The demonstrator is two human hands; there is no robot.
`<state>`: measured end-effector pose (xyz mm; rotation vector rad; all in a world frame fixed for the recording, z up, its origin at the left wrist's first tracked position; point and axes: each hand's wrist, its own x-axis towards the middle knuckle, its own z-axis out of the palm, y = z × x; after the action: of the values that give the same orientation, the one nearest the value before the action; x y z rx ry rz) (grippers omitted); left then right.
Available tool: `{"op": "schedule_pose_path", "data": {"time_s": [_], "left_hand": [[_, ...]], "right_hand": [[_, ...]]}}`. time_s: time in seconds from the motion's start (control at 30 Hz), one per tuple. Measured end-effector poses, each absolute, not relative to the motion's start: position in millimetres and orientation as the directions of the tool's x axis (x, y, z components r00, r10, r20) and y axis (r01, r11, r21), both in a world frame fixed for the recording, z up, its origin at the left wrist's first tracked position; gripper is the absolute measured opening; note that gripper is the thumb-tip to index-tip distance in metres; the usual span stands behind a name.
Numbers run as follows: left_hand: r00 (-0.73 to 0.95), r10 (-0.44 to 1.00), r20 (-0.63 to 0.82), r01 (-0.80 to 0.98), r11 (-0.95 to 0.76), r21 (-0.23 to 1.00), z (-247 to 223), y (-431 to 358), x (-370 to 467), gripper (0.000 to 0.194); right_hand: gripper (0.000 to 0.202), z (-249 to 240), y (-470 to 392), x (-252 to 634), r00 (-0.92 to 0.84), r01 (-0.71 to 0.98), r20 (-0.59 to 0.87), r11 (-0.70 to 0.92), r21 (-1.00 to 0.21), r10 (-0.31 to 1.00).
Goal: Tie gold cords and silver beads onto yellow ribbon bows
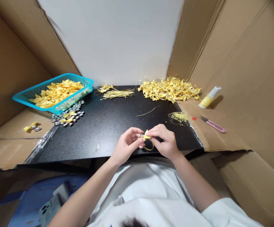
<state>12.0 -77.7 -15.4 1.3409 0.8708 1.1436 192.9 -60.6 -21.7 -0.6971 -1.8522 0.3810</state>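
Near the front edge of the black table, a small yellow ribbon bow (146, 135) is pinched between both my hands. My left hand (130, 141) grips its left side, where a small silvery bell or bead shows at the fingertips. With thumb and forefinger, my right hand (164, 139) holds the bow's right side. A loop of thin gold cord (151, 147) hangs below the bow, between the hands. Beyond them, a single gold cord (147, 112) lies on the table.
A blue basket (89, 82) of yellow bows stands back left, silvery beads (68, 115) before it. Cut gold cords (119, 93) lie at the back, beside a heap of corded bows (170, 89). At right are cord scraps (179, 117), pink-handled snips (212, 124) and a yellow-white roll (209, 97).
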Motion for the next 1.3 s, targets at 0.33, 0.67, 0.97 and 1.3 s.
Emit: {"op": "schedule_pose_path", "data": {"time_s": [0.33,0.67,0.97,1.3], "left_hand": [[0.186,0.979,0.083,-0.173,-0.051,0.984,-14.9,-79.0,15.0,0.028],[0.156,0.984,0.089,-0.002,-0.09,0.996,-10.7,-80.8,18.6,0.026],[0.059,0.97,0.237,0.07,-0.241,0.968,-20.5,-79.1,16.8,0.024],[0.063,0.967,0.245,0.04,-0.248,0.968,-23.6,-77.4,17.4,0.025]], "right_hand": [[0.002,-18.0,-66.6,194.7,-0.094,0.302,0.749,0.736,-0.606,0.656],[0.014,-14.9,-60.5,192.8,-0.279,0.303,0.53,0.597,-0.743,0.801],[0.019,-22.1,-58.5,188.2,-0.172,0.163,0.331,0.358,-0.919,0.928],[0.028,-27.3,-59.4,184.8,-0.15,0.014,0.205,0.209,-0.978,0.967]]}}
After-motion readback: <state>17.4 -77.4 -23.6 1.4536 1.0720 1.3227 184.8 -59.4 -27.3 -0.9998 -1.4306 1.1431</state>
